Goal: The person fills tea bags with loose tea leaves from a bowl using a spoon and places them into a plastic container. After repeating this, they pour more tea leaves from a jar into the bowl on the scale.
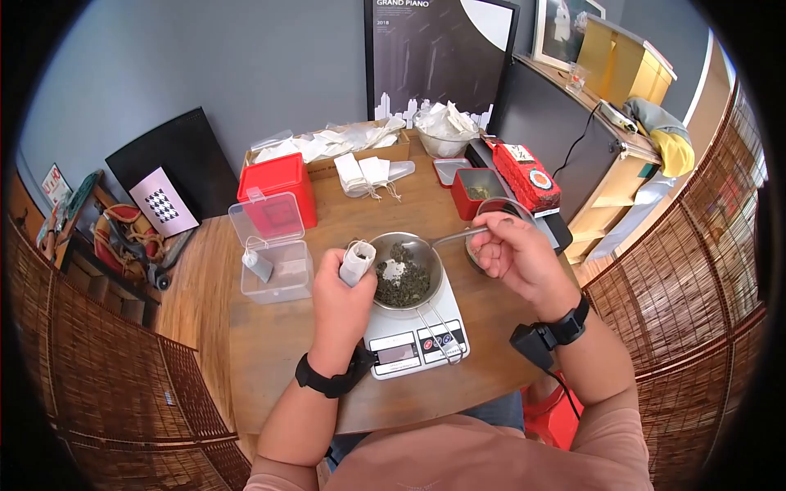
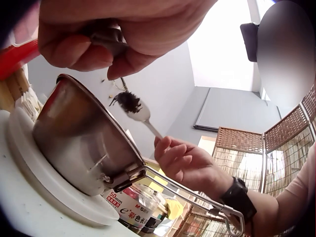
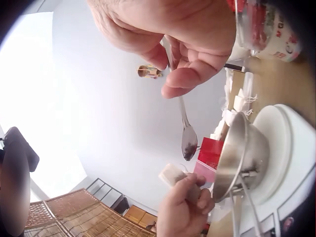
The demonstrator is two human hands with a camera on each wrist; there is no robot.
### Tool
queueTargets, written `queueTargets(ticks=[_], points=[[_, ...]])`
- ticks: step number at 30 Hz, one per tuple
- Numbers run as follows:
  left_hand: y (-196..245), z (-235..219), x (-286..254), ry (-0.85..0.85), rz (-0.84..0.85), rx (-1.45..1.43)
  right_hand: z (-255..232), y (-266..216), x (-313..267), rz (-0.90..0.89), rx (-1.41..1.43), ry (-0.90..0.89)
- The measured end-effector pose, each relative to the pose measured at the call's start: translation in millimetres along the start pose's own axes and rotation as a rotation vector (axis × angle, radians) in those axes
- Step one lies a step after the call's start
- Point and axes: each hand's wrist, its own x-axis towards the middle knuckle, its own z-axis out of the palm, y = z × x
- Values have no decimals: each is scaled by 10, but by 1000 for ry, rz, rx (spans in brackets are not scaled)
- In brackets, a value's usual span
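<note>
My left hand [image 1: 345, 299] grips a small white tea bag [image 1: 357, 262], its mouth up, beside the left rim of a steel bowl. That bowl [image 2: 89, 138] has a folding wire handle and stands on a white kitchen scale [image 1: 454, 319]. Dark dried tea leaves [image 1: 403, 288] lie inside it. Between thumb and fingers, my right hand [image 1: 521, 258] pinches a metal spoon [image 3: 182, 111], right of the bowl. A heap of dark leaves [image 2: 129, 102] sits on the spoon's tip, above the bowl's rim in the left wrist view.
At left, a clear plastic box [image 1: 296, 282] holds a filled bag [image 1: 259, 266]; behind it stands a red box [image 1: 286, 184]. White bags [image 1: 364, 176] lie at the back before a cardboard tray [image 1: 327, 168]. On the right are a red tin [image 1: 465, 204] and a red packet [image 1: 524, 180].
</note>
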Motion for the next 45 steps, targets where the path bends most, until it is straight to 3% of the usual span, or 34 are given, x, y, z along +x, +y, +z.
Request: queueTargets(ticks=[4,12,24,45], points=[[16,33,-17,22,67,50,106,-210,-44,-87,-4,-60],[37,91,-50,86,163,146,324,-289,-77,-75,-61,-73],[45,95,-49,73,156,165,616,-322,-130,-128,-333,-5],[48,95,-43,49,119,150,1067,-534,-228,-328,-869,-116]])
